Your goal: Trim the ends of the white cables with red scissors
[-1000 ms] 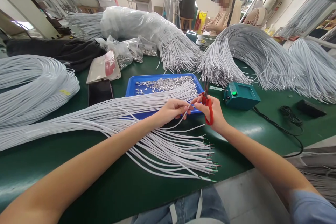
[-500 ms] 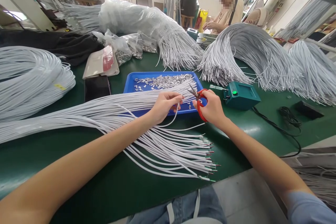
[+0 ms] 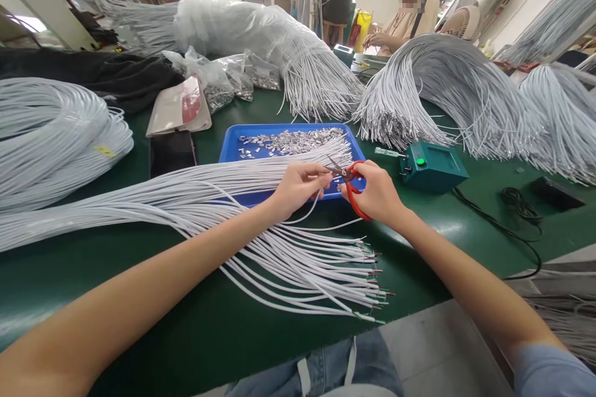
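Observation:
My left hand (image 3: 300, 189) pinches one white cable (image 3: 313, 208) near its end, over the front of a blue tray (image 3: 228, 150). Red-handled scissors (image 3: 356, 201) are in my right hand (image 3: 379, 195), their blades slightly apart and close to my left fingertips. Small metal pieces (image 3: 288, 141) lie in the tray. One bundle of white cables (image 3: 223, 177) reaches into the tray from the left. Another group of cables (image 3: 316, 267), with coloured wire ends, fans out on the green table (image 3: 186, 322) in front of it.
A teal device (image 3: 433, 167) with a green button stands right of the tray. Large cable bundles (image 3: 447, 87) lie behind. A phone (image 3: 172, 155), a pouch (image 3: 179, 108) and a cable coil (image 3: 56, 136) are at left. A person (image 3: 414, 9) sits across the table.
My left hand has moved slightly right and the scissor blades have come up to its fingertips. The view has shifted a little.

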The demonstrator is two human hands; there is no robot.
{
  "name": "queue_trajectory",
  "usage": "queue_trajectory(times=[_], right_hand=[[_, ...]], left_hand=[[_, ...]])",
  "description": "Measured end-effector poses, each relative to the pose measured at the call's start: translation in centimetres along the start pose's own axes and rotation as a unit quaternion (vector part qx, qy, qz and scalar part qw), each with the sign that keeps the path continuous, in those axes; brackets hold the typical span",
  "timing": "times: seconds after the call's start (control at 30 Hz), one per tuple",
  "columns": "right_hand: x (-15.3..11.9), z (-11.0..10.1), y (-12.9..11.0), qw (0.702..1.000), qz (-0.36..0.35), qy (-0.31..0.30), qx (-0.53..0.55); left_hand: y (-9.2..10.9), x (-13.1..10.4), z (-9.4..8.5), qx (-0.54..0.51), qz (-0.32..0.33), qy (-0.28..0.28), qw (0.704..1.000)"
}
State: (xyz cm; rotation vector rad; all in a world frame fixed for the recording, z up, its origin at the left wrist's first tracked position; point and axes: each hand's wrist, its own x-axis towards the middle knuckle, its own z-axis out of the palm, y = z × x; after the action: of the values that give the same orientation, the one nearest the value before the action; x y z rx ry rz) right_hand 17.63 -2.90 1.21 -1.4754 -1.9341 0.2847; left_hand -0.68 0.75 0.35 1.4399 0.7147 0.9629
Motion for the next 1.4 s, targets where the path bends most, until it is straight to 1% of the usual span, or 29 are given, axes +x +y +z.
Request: queue_trajectory(times=[0.27, 0.47, 0.77, 0.93, 1.07, 1.13, 1.27, 1.33, 1.4], right_hand=[[-0.2, 0.0, -0.2, 1.0, 0.004, -0.019, 0.02], [-0.2, -0.2, -0.4, 0.999, 0.01, -0.028, 0.02], [-0.4, -0.2, -0.1, 0.997, 0.03, -0.053, 0.046], [-0.4, -0.3, -0.4, 0.997, 0.019, -0.054, 0.042], [-0.3, -0.2, -0.5, 0.998, 0.015, -0.051, 0.037], [-0.1, -0.4, -0.2, 0.998, 0.025, -0.049, 0.022], [0.9, -1.0, 0.9, 0.994, 0.103, -0.027, -0.034], [1.3, -1.2, 1.4, 0.992, 0.129, -0.007, -0.003], [1.5, -1.2, 1.5, 0.988, 0.128, 0.01, 0.081]], left_hand=[[0.1, 0.0, 0.3, -0.009, 0.007, 0.004, 1.0], [0.3, 0.0, 0.3, -0.014, 0.029, -0.006, 0.999], [-0.2, 0.0, 0.1, 0.052, 0.088, -0.02, 0.995], [-0.3, -0.1, 0.2, 0.088, 0.126, -0.003, 0.988], [-0.3, -0.2, 0.3, 0.067, 0.114, 0.004, 0.991], [-0.3, -0.1, 0.1, 0.043, 0.098, 0.018, 0.994], [-0.1, 0.2, -0.2, -0.01, 0.06, 0.082, 0.995], [0.0, 0.2, -0.2, -0.015, 0.05, 0.082, 0.995], [0.0, 0.1, -0.1, -0.014, 0.046, 0.057, 0.997]])
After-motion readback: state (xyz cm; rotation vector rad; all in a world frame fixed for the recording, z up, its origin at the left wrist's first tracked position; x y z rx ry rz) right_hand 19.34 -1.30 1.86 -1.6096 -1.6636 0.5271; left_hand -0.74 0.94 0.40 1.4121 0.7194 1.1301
